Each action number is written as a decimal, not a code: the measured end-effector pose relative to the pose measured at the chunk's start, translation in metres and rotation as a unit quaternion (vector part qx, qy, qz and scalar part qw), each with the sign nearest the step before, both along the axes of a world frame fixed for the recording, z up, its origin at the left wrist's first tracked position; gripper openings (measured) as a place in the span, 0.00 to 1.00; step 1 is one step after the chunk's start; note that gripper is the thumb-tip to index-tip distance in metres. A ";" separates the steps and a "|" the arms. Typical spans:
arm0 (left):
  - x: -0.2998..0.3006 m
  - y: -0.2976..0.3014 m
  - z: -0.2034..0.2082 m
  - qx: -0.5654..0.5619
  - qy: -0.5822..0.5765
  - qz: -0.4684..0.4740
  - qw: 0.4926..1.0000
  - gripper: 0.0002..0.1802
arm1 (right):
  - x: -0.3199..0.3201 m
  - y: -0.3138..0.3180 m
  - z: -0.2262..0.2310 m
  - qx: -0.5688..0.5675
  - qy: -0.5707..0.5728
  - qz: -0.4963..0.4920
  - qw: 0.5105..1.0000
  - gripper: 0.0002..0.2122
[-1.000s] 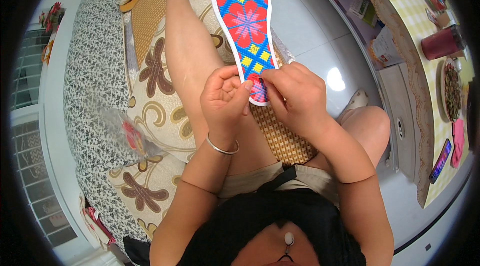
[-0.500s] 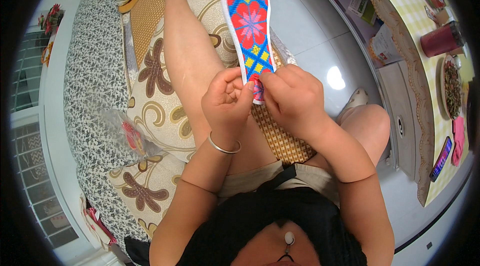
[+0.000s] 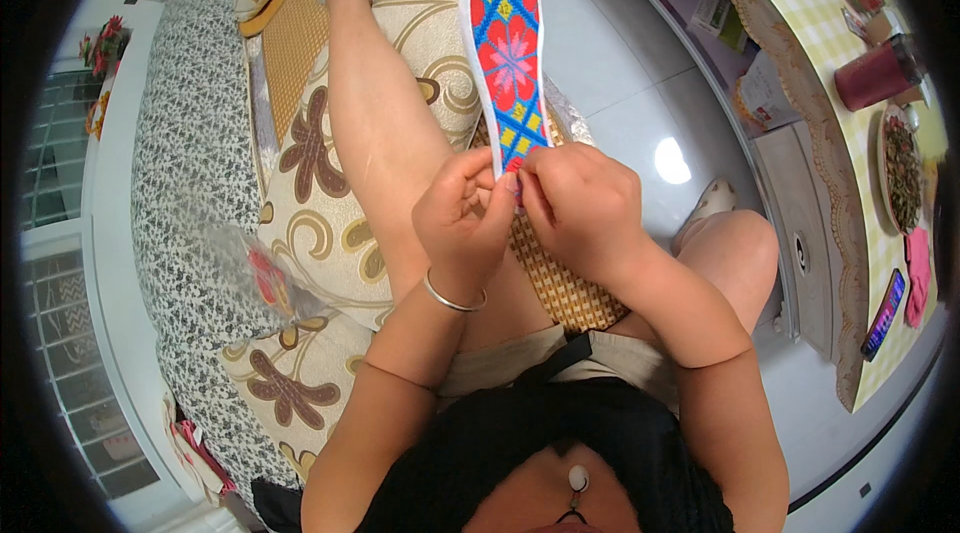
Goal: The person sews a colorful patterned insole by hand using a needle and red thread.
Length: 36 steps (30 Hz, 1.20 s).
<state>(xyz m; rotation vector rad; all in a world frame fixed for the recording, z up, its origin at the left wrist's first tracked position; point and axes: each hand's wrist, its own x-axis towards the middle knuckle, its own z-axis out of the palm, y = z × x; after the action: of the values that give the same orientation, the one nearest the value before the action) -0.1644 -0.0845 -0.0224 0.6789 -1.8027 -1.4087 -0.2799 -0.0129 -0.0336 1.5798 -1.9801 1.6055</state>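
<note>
A long embroidered insole (image 3: 508,58) with a white edge runs up from my hands past the top of the head view. Red and pink flowers, blue lattice and yellow diamonds cover it. My left hand (image 3: 462,218) is closed, pinching the near end between thumb and curled fingers. Close beside it, my right hand (image 3: 588,198) is also closed, with its fingertips pressed on the right edge of the same end. Fingers hide most of that end, and I cannot make out any needle or thread.
Under my outstretched leg lie patterned cushions (image 3: 310,148). A clear plastic bag (image 3: 268,278) with something red inside rests at the left. On the right, a checked tablecloth (image 3: 800,13) carries a dark red cup (image 3: 876,73), a plate of food (image 3: 901,168), a phone (image 3: 884,316) and a pink cloth (image 3: 916,278).
The insole's near end has bent and tucked further between my fingers, so less of it shows. My left hand has shifted slightly right, closer to my right hand.
</note>
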 end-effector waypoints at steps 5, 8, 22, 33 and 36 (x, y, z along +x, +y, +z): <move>0.000 -0.006 0.000 0.098 0.027 -0.003 0.995 0.14 | -0.005 -0.001 0.002 -0.026 -0.061 -0.004 0.998 0.04; 0.004 -0.017 0.005 0.153 0.083 -0.009 0.985 0.13 | -0.026 0.006 0.019 -0.056 -0.138 -0.049 0.988 0.05; 0.004 -0.020 -0.005 0.254 0.157 -0.123 0.946 0.14 | -0.009 -0.017 -0.032 -0.056 -0.823 0.274 0.494 0.04; 0.002 -0.035 -0.001 0.424 0.276 -0.190 0.842 0.16 | -0.110 0.013 -0.027 -0.291 -0.727 0.355 0.511 0.02; 0.013 -0.049 -0.006 0.522 0.325 -0.212 0.760 0.20 | -0.159 0.047 -0.028 -0.404 -0.643 0.108 0.641 0.03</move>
<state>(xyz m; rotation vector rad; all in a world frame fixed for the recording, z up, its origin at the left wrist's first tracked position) -0.1512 -0.1335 -0.0280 0.1804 -0.4976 -2.5746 -0.4392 0.0344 -0.0617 0.1316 -0.7198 3.5162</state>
